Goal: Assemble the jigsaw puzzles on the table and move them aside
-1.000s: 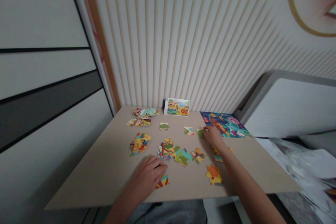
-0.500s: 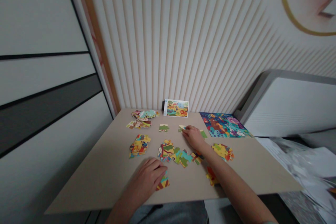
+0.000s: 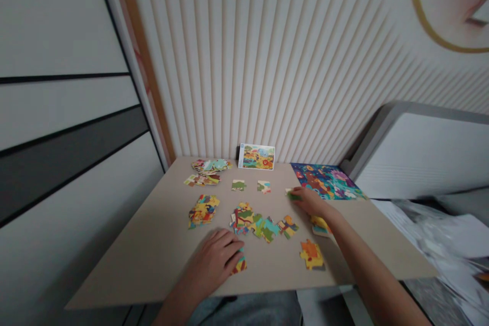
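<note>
My left hand (image 3: 218, 259) lies near the front edge, its fingers curled over a puzzle piece (image 3: 240, 266) with red and yellow stripes that they partly cover. Farther out to the right, my right hand (image 3: 308, 200) is closed with its fingertips on a green puzzle piece (image 3: 292, 194), lying in front of the dark finished puzzle. Two single pieces lie apart in the back row: a green one (image 3: 239, 185) and a green, white and pink one (image 3: 264, 187). A cluster of puzzle pieces (image 3: 263, 227) spreads across the middle.
A picture box (image 3: 256, 157) stands against the ribbed wall. Piles of pieces lie at back left (image 3: 210, 166) and left (image 3: 204, 211). Orange pieces (image 3: 312, 254) and a yellow pile (image 3: 321, 225), partly behind my right forearm, lie right. A colourful finished puzzle (image 3: 328, 181) covers the back right corner.
My right hand has moved right from the green, white and pink piece, now uncovered and slightly shifted, to the green piece. My left hand has stayed almost still.
</note>
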The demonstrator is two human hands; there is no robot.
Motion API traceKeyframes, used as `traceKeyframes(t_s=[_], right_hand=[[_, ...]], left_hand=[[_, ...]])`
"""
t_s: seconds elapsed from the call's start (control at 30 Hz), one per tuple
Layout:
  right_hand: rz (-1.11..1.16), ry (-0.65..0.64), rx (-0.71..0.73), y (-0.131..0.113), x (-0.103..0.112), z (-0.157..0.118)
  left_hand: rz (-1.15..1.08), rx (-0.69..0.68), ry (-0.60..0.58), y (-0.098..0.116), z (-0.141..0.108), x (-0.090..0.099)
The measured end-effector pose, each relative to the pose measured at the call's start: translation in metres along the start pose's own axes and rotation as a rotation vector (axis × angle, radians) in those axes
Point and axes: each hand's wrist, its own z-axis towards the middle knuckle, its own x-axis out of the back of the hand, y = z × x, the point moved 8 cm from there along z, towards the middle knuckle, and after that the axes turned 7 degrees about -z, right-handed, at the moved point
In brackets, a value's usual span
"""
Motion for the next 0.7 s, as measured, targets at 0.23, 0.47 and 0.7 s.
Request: traceKeyframes(t_s=[0.23, 0.47, 0.7], right_hand=[[0.022, 0.045, -0.001, 0.000, -0.015, 0.012], [0.038, 0.114, -0.064, -0.009, -0.015, 0.030], [0.050, 0.130, -0.081, -0.018, -0.002, 0.018]], left_hand=[[-0.002, -0.003, -0.003, 0.000, 0.001, -0.001], [-0.004, -0.003, 0.007, 0.002, 0.000, 0.001], [0.073, -0.038, 0.011, 0.009, -0.002, 0.003]])
